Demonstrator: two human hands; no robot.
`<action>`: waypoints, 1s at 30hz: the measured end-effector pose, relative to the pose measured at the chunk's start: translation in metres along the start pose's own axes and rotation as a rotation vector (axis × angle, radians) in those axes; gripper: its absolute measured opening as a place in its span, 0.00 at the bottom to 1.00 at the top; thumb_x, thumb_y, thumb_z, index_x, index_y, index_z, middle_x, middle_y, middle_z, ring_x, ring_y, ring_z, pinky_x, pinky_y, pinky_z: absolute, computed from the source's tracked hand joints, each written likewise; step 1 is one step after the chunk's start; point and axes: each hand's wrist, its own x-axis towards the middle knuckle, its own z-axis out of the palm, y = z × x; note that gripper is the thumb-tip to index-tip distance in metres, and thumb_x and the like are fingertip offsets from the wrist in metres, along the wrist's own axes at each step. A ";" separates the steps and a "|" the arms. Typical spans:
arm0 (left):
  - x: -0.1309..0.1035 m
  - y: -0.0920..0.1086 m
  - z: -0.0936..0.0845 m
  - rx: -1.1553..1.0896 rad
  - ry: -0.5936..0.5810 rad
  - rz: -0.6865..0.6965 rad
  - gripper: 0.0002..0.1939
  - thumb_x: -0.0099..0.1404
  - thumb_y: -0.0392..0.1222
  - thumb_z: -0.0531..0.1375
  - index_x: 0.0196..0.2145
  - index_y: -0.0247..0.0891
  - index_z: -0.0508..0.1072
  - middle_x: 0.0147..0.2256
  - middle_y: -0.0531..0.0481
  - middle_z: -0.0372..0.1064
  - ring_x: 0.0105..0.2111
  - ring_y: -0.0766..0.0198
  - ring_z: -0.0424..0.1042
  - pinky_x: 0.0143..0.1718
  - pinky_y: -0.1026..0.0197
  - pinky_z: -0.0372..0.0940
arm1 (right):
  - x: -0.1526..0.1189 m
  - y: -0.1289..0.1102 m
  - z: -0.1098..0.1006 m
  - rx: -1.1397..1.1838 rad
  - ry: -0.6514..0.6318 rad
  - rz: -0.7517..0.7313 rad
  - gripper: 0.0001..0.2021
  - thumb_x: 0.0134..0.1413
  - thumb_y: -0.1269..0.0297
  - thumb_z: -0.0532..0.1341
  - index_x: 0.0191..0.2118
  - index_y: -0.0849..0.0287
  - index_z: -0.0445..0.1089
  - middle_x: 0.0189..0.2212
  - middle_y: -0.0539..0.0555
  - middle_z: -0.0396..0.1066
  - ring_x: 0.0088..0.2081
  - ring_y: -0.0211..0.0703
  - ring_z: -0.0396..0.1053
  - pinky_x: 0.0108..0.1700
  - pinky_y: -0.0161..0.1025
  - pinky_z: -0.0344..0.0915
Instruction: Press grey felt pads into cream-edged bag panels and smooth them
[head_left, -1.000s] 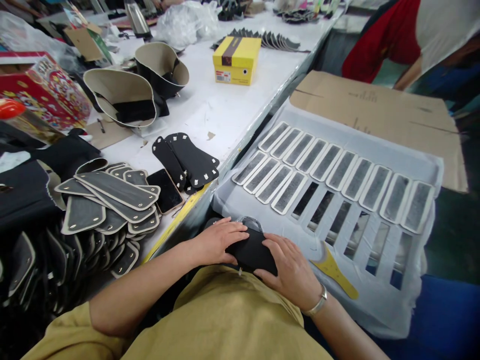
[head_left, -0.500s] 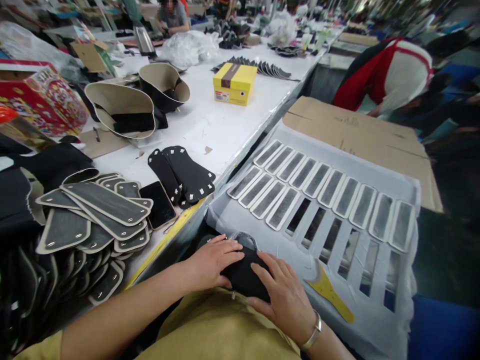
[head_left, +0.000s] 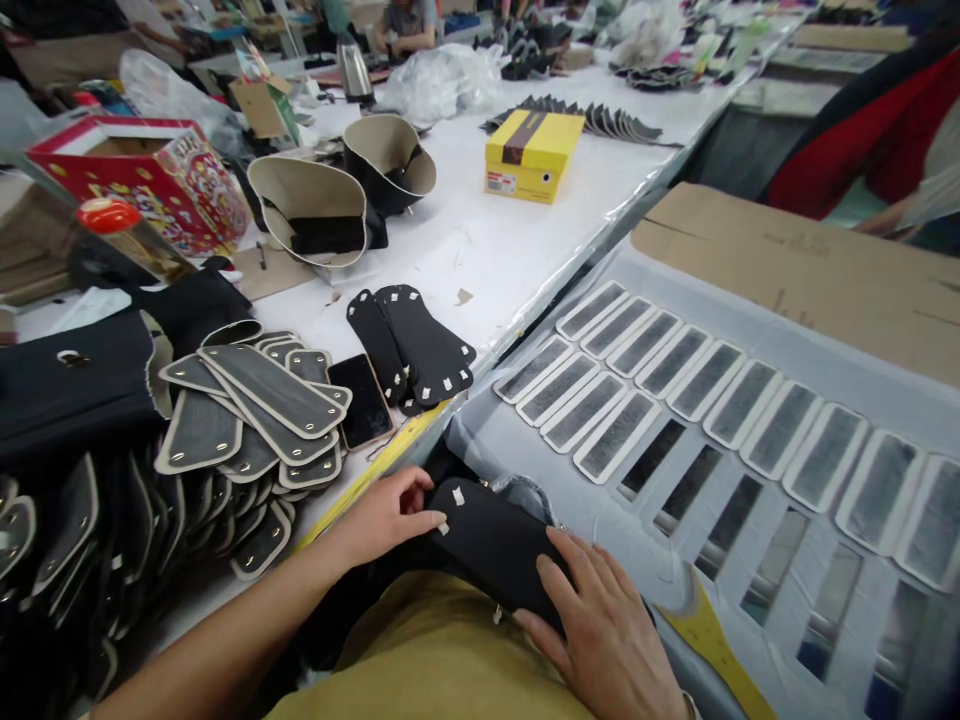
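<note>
A black panel (head_left: 487, 545), stiff and flat-looking with small white tabs at its left end, lies in front of my body. My left hand (head_left: 394, 515) is at that end, fingers curled and the thumb reaching to a white tab. My right hand (head_left: 600, 610) holds the panel's right end, its fingers over the top and the thumb at the near edge. Similar black pieces with white tabs (head_left: 427, 340) lie on the table beside a phone (head_left: 361, 400). Left of these is a pile of grey pieces with pale rims and snaps (head_left: 274, 390).
To the right, a grey-covered rack (head_left: 517, 470) carries rows of pale-rimmed strips (head_left: 615, 435), with a yellow strip (head_left: 712, 640) at its near edge. Cardboard (head_left: 810, 270) lies behind it. The white table (head_left: 450, 240) holds a yellow box (head_left: 532, 155) and boot-like uppers (head_left: 307, 210). A person sits at right.
My left hand has drawn back from the panel's top to its left end, uncovering white tabs. My right hand stays on the right end. The view has swung left.
</note>
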 end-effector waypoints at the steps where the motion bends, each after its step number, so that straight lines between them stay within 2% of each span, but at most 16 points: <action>1: 0.000 -0.002 0.003 -0.049 -0.006 -0.020 0.15 0.55 0.50 0.60 0.35 0.38 0.65 0.23 0.58 0.61 0.24 0.68 0.62 0.26 0.65 0.59 | 0.006 -0.003 0.000 0.002 -0.001 0.004 0.16 0.47 0.53 0.63 0.38 0.59 0.68 0.50 0.63 0.64 0.50 0.57 0.63 0.51 0.56 0.61; 4: 0.001 -0.005 0.010 -0.176 0.024 -0.063 0.14 0.54 0.49 0.61 0.30 0.38 0.63 0.20 0.60 0.58 0.21 0.70 0.59 0.23 0.67 0.55 | 0.026 -0.016 0.004 0.027 0.000 0.006 0.15 0.47 0.54 0.64 0.36 0.61 0.68 0.48 0.63 0.65 0.49 0.55 0.63 0.52 0.53 0.61; 6: 0.002 -0.005 0.011 -0.254 0.004 -0.104 0.15 0.54 0.49 0.61 0.29 0.38 0.62 0.19 0.61 0.57 0.18 0.71 0.58 0.20 0.68 0.54 | 0.038 -0.023 0.010 0.052 -0.011 -0.018 0.22 0.48 0.53 0.63 0.45 0.64 0.66 0.50 0.63 0.64 0.51 0.54 0.62 0.52 0.51 0.62; 8: 0.003 -0.006 0.010 -0.303 -0.028 -0.140 0.15 0.54 0.50 0.61 0.28 0.38 0.62 0.18 0.60 0.58 0.17 0.71 0.58 0.17 0.68 0.54 | 0.048 -0.028 0.017 0.074 -0.026 -0.053 0.31 0.48 0.51 0.63 0.54 0.66 0.60 0.53 0.64 0.62 0.53 0.55 0.60 0.53 0.50 0.62; 10: 0.004 -0.007 0.008 -0.305 -0.030 -0.151 0.15 0.54 0.51 0.61 0.28 0.37 0.63 0.19 0.60 0.59 0.17 0.71 0.59 0.17 0.69 0.54 | 0.053 -0.030 0.024 0.084 -0.023 -0.068 0.36 0.48 0.49 0.62 0.57 0.67 0.56 0.54 0.65 0.60 0.54 0.57 0.58 0.53 0.51 0.61; 15: 0.006 -0.011 0.003 -0.235 0.035 -0.079 0.14 0.53 0.50 0.62 0.25 0.36 0.65 0.19 0.58 0.59 0.19 0.72 0.58 0.19 0.70 0.53 | 0.057 -0.031 0.031 0.099 0.007 -0.053 0.32 0.51 0.51 0.60 0.56 0.66 0.57 0.52 0.65 0.61 0.53 0.56 0.59 0.52 0.51 0.61; 20: 0.006 -0.014 -0.007 -0.397 -0.159 -0.183 0.16 0.57 0.53 0.56 0.25 0.37 0.65 0.15 0.60 0.57 0.13 0.73 0.55 0.14 0.70 0.51 | 0.060 -0.033 0.032 0.126 -0.036 -0.007 0.30 0.50 0.51 0.59 0.55 0.64 0.56 0.52 0.63 0.60 0.52 0.55 0.59 0.51 0.51 0.61; 24: 0.007 -0.016 -0.014 -0.343 -0.244 -0.157 0.18 0.55 0.56 0.57 0.24 0.36 0.67 0.14 0.59 0.57 0.13 0.72 0.56 0.14 0.69 0.50 | 0.063 -0.034 0.032 0.124 -0.056 0.015 0.32 0.49 0.48 0.60 0.55 0.62 0.56 0.53 0.63 0.60 0.52 0.55 0.59 0.50 0.52 0.61; 30: 0.010 -0.016 -0.015 -0.141 -0.124 0.003 0.14 0.53 0.50 0.60 0.20 0.36 0.70 0.17 0.57 0.62 0.19 0.71 0.59 0.21 0.68 0.52 | 0.066 -0.035 0.032 0.128 -0.060 -0.029 0.33 0.48 0.45 0.59 0.55 0.62 0.55 0.52 0.63 0.60 0.52 0.54 0.59 0.51 0.51 0.61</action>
